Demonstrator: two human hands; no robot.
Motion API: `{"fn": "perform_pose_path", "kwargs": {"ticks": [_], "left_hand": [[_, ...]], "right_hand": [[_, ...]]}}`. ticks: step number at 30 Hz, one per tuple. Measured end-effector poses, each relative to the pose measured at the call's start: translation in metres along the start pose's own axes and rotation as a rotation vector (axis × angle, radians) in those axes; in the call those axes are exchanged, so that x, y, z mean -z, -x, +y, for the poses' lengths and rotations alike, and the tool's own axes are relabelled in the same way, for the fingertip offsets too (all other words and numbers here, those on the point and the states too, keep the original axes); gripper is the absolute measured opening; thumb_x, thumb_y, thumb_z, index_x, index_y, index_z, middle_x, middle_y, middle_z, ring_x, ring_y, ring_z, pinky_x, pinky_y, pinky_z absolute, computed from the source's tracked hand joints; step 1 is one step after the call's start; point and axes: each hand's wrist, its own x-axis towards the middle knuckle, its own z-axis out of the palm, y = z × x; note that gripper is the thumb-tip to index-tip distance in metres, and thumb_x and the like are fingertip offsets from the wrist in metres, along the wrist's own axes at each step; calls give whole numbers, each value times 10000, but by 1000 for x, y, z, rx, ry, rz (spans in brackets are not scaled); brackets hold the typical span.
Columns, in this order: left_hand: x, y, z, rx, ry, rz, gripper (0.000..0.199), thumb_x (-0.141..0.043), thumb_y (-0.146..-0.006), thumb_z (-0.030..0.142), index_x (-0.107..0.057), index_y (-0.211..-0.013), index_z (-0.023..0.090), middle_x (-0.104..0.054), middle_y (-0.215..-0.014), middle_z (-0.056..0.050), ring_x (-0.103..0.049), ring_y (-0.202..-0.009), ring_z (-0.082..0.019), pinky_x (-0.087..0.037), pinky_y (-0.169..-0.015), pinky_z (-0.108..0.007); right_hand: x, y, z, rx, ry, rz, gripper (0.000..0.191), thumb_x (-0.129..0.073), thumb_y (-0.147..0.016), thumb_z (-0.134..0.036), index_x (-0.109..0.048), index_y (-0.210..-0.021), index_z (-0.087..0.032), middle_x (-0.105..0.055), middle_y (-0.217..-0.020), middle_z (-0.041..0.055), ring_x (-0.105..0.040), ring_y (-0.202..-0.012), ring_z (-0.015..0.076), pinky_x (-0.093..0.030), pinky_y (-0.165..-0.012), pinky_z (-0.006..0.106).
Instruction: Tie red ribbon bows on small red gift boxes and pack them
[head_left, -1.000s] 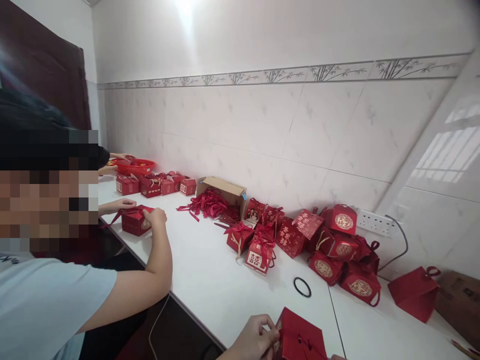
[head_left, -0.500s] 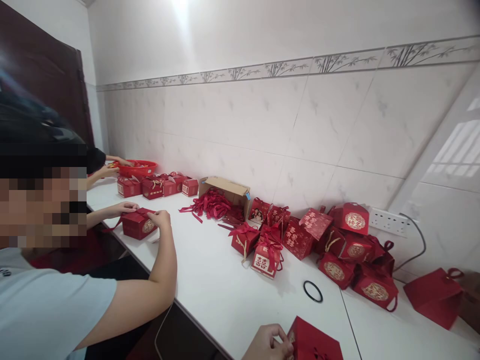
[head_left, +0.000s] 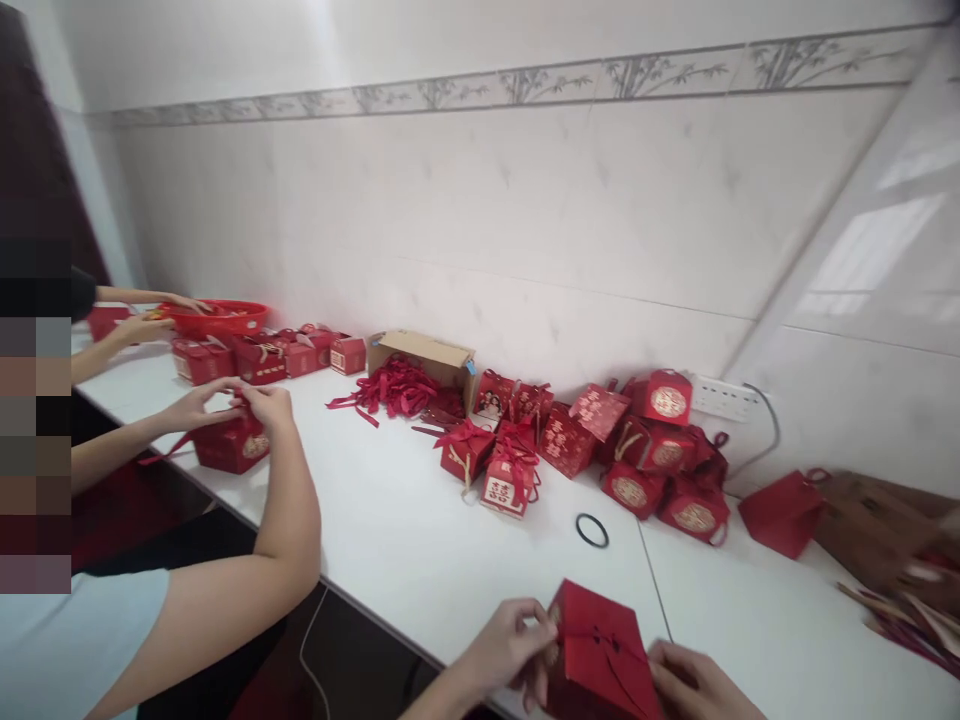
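A red gift box (head_left: 596, 655) stands at the table's near edge, its lower part cut off by the frame. A thin dark red ribbon runs across its top through small slots. My left hand (head_left: 517, 645) is closed with its fingertips at the box's left side, by a gold print. At the right side, my right hand (head_left: 694, 680) is bent round the box's edge, near the ribbon's end. Some of its fingers are hidden. Beyond the box lies a black ring (head_left: 592, 531) on the white table (head_left: 382, 500).
Several finished red boxes (head_left: 626, 488) are piled by the wall, near a power strip (head_left: 724, 398). A cardboard box (head_left: 424, 348) spills red ribbons (head_left: 401, 388). On the left, a co-worker's hands (head_left: 262, 400) work on another red box (head_left: 225, 447). Another person reaches into a red basin (head_left: 225, 318). A brown bag (head_left: 877, 525) stands at right.
My view has turned right and down. My right hand and more of the red gift box now show. The co-worker's hands have come together above their box.
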Motion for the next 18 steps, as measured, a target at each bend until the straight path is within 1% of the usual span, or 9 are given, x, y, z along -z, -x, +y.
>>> {"fn": "perform_pose_path", "kwargs": {"ticks": [1, 3, 6, 7, 9, 11, 14, 16, 18], "left_hand": [[2, 3, 8, 0, -4, -25, 515, -428, -684, 685, -438, -695, 170, -528, -415, 14, -425, -301, -92, -188, -347, -187], [6, 6, 25, 25, -57, -64, 525, -422, -678, 682, -457, -650, 159, -561, -465, -21, -484, -357, -116, -232, -350, -199], [12, 6, 49, 59, -182, -53, 432, -543, -668, 583, -490, -705, 155, -569, -533, -2, -507, -445, -115, -311, -418, -207], [14, 4, 55, 39, -228, -65, 407, -559, -677, 553, -496, -698, 152, -560, -562, 5, -503, -487, -104, -338, -464, -207], [16, 1, 65, -20, -328, -87, 370, -563, -701, 511, -519, -695, 143, -520, -602, 19, -467, -546, -86, -342, -521, -200], [18, 0, 70, 9, -401, -123, 382, -525, -732, 522, -515, -689, 143, -460, -599, 32, -410, -540, -76, -313, -510, -197], [20, -1, 72, 106, -469, -205, 422, -475, -752, 567, -476, -675, 152, -366, -554, 53, -337, -500, -70, -256, -469, -194], [22, -3, 69, 112, -481, -232, 419, -477, -748, 572, -459, -684, 158, -336, -553, 60, -322, -501, -70, -235, -465, -191], [23, -5, 64, 77, -483, -223, 412, -473, -750, 567, -441, -686, 162, -337, -573, 59, -326, -518, -71, -231, -475, -190]], "right_hand": [[1, 4, -8, 10, -24, -14, 477, -532, -669, -652, -484, -618, -179, -497, -547, 1, -469, -535, 127, -407, -567, 262], [3, 12, -24, -23, -90, 4, 478, -572, -649, -637, -474, -628, -170, -492, -558, -9, -490, -558, 125, -417, -604, 272], [4, 18, -39, -46, -200, 57, 483, -511, -713, -636, -470, -636, -161, -494, -553, -15, -508, -560, 116, -426, -634, 284], [4, 19, -42, -54, -175, 60, 485, -531, -702, -633, -483, -641, -155, -503, -545, -16, -511, -554, 112, -419, -624, 279], [3, 20, -44, -53, -162, 48, 480, -589, -659, -620, -505, -649, -148, -515, -541, -20, -520, -551, 109, -417, -615, 273], [2, 20, -45, -43, -178, 23, 467, -624, -636, -599, -517, -657, -146, -539, -557, -16, -532, -565, 109, -427, -629, 278], [2, 21, -45, -41, -166, 15, 465, -631, -625, -596, -519, -651, -145, -550, -568, -12, -538, -572, 109, -430, -628, 279], [3, 21, -43, -46, -133, 14, 469, -626, -626, -599, -518, -656, -144, -541, -565, -16, -537, -565, 109, -417, -603, 270], [5, 19, -42, -35, -87, 12, 458, -616, -642, -592, -512, -660, -146, -525, -557, -24, -526, -552, 106, -397, -571, 257]]}}
